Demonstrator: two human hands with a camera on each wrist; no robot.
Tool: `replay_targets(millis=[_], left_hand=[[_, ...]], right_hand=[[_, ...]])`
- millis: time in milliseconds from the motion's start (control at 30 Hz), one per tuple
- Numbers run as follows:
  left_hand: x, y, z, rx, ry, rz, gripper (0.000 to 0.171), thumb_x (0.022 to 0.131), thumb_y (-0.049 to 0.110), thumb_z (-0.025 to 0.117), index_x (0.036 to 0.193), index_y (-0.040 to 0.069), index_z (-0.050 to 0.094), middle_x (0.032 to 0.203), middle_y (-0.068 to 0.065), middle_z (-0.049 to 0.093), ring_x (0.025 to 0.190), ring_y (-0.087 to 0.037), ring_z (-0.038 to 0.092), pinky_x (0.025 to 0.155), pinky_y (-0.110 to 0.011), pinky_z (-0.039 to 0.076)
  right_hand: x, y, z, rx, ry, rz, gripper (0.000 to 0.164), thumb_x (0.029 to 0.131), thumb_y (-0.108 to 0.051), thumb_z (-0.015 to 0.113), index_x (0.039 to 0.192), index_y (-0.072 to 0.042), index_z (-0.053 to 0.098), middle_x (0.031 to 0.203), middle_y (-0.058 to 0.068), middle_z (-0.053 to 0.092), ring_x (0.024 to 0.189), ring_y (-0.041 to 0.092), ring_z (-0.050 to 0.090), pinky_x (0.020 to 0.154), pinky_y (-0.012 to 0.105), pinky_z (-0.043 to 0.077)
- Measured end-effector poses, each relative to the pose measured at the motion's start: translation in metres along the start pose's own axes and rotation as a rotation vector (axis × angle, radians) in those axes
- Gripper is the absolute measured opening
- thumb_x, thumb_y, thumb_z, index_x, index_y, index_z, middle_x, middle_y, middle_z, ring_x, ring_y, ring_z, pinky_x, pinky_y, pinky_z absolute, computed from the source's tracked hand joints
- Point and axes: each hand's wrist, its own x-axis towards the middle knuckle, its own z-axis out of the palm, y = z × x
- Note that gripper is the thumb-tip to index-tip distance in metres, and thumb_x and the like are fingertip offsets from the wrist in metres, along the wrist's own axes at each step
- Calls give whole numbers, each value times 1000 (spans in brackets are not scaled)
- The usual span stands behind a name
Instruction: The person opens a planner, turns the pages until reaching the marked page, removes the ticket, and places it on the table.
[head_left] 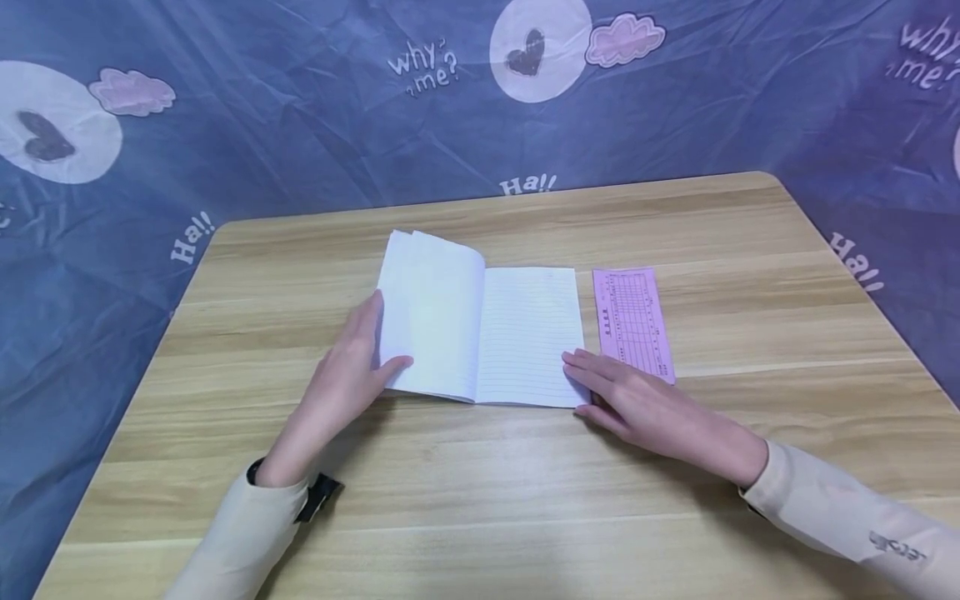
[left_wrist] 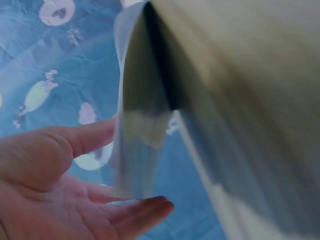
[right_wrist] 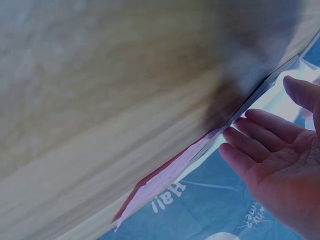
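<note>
A lined notebook (head_left: 528, 333) lies spread on the wooden table, its left leaves (head_left: 431, 317) raised and curving up from the spine. My left hand (head_left: 341, 379) holds those leaves at their outer edge, thumb in front and fingers behind; the left wrist view shows the leaves (left_wrist: 142, 115) between them. At the lower right corner of the ruled right page, my right hand (head_left: 633, 404) rests with its fingers fairly straight, touching the page edge. Just right of the notebook is a purple printed slip (head_left: 636, 321), its lower end partly behind the right hand.
The wooden table (head_left: 465, 500) reaches back to a blue patterned cloth (head_left: 300, 108) hanging behind and beside it. A black strap (head_left: 321, 497) sits at the left wrist, by the pale sleeve (head_left: 240, 537).
</note>
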Motion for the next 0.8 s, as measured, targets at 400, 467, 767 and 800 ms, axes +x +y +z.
replay_targets(millis=[400,467,767,800], left_hand=[[3,60,-6,-170,130,292,79,92,-5,59,155,-3,12,159,-20,19,144,-30,25,117,-41,24],[6,70,-2,-193,121,309,77,93,-6,55,156,-1,11,159,-19,20,143,-31,28,116,-40,26],[21,119,28,-216,-21,326,70,98,3,49,157,3,11,159,-13,21,135,-22,42,113,-34,32],[22,123,32,-200,-46,339,71,99,7,50,157,2,10,160,-13,20,137,-21,39,114,-33,29]], right_hand=[[27,-3,-19,197,9,84,53,97,-22,64,141,2,49,131,21,59,88,22,67,91,38,53],[42,-4,-28,327,27,142,51,100,-25,59,144,-2,48,131,17,60,78,16,61,82,32,52],[85,-8,-50,1068,155,290,52,106,-25,44,149,3,34,150,16,43,135,26,45,107,30,40],[86,-7,-50,1112,168,312,53,106,-24,43,150,5,32,150,18,41,134,28,45,106,30,41]])
